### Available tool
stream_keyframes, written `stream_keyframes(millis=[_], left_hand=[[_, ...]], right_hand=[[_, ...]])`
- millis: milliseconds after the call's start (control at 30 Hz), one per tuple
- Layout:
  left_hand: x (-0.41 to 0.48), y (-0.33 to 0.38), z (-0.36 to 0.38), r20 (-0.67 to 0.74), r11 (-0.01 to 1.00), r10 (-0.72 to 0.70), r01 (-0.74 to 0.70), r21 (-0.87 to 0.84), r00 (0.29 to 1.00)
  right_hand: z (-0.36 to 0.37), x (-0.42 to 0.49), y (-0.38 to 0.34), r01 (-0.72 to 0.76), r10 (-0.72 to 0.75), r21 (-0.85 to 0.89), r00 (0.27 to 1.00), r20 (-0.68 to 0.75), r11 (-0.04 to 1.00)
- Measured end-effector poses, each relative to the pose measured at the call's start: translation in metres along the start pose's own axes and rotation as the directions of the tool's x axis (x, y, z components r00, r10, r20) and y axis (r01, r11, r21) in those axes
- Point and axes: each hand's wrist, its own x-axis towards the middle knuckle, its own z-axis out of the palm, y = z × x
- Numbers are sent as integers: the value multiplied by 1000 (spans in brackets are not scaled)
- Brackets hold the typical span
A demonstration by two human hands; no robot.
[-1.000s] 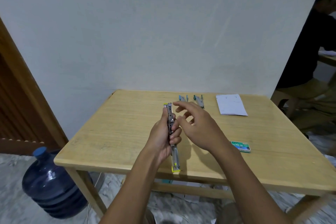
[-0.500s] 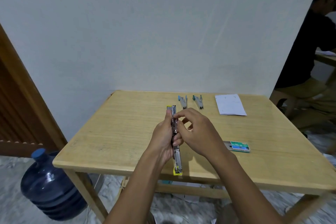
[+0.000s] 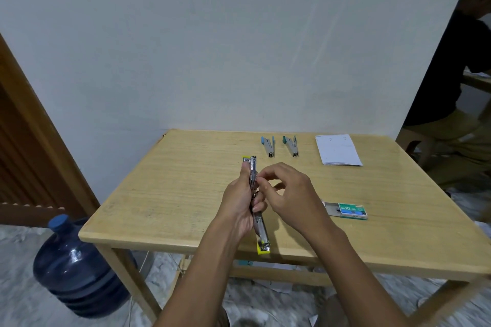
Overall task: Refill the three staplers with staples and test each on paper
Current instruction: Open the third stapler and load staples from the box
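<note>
Head view: the first refill seems under way, with the yellow stapler (image 3: 261,233) held open over the table (image 3: 172,194). The blue stapler (image 3: 269,146) and teal stapler (image 3: 291,145) lie far back, near the paper (image 3: 338,149), apparently untested. The left hand (image 3: 239,202) grips the yellow stapler's middle; the right hand (image 3: 289,194) pinches at its rail, any staples too small to see
</note>
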Motion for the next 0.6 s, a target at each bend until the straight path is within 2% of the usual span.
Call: stream_keyframes(millis=[267, 500, 600], left_hand=[[-1, 0, -1, -6, 996, 1, -1, 92, 1000], [-2, 1, -4, 21, 978, -6, 2, 208, 1000], [-2, -1, -6, 27, 966, -14, 6, 260, 1000]], right_hand=[[-7, 4, 5, -12, 12, -5, 995, 97, 1000], [-10, 5, 12, -200, 174, 128, 967, 189, 971], [-13, 6, 13, -220, 177, 142, 948, 263, 965]])
